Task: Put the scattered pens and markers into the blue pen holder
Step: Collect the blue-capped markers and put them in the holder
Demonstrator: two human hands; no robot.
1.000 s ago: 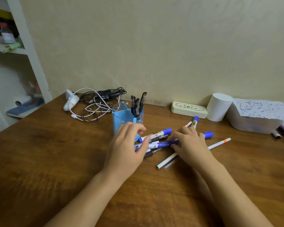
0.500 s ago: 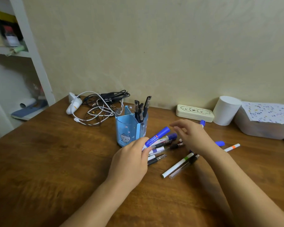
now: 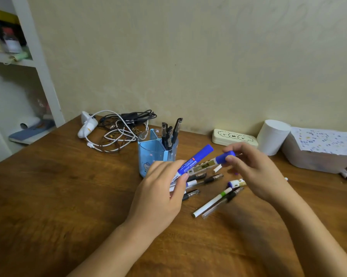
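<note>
Head view: each hand's fingers grip one blue marker, left hand (image 3: pixel 160 194), right hand (image 3: pixel 254 172).

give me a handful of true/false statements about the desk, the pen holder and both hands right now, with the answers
1. The left hand holds a blue-capped marker tilted up toward the right. True.
2. The blue pen holder has no pens in it. False: several black pens stand in its rear compartment.
3. The right hand pinches the blue cap end of a second marker. True.
4. The holder lies tipped on its side. False: it stands upright on the wooden desk.
5. No pens remain on the desk. False: several lie between the hands, including a white pen with a green band.
6. A tangle of cables lies left of the holder. True.
</note>
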